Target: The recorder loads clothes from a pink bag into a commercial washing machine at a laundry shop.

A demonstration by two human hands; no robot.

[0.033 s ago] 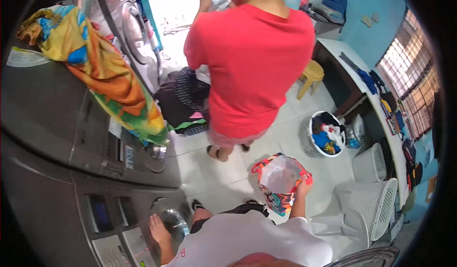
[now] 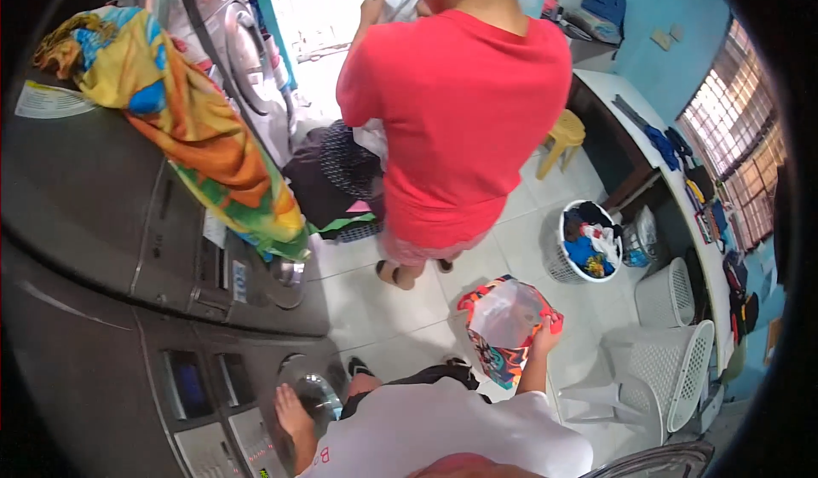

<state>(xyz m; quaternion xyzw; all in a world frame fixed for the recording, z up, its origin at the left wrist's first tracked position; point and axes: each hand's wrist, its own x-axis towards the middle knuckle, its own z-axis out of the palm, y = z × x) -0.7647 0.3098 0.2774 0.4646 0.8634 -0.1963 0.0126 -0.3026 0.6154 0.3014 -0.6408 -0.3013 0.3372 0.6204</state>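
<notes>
My left hand [image 2: 292, 411] lies with its fingers straight against the front of a dark grey laundry machine [image 2: 204, 342], beside the machine's round glass door [image 2: 317, 388]. It holds nothing. My right hand [image 2: 548, 333] grips the rim of a colourful patterned bag [image 2: 498, 354] in red, orange and black. The bag hangs with its mouth up and its pale lining [image 2: 509, 312] showing. Whether anything lies at its bottom, I cannot tell.
Ahead, a person in a red shirt [image 2: 464, 120] handles pale cloth beside a heap of dark laundry [image 2: 332, 175]. A bright towel [image 2: 204, 146] drapes over the upper machine. To the right are a full white laundry basket [image 2: 558, 261], a yellow stool [image 2: 562, 137], a white chair [image 2: 652, 376] and a long counter [image 2: 626, 124].
The whole scene sits slightly further right in the picture. Both hands keep their places, the left on the machine and the right on the bag.
</notes>
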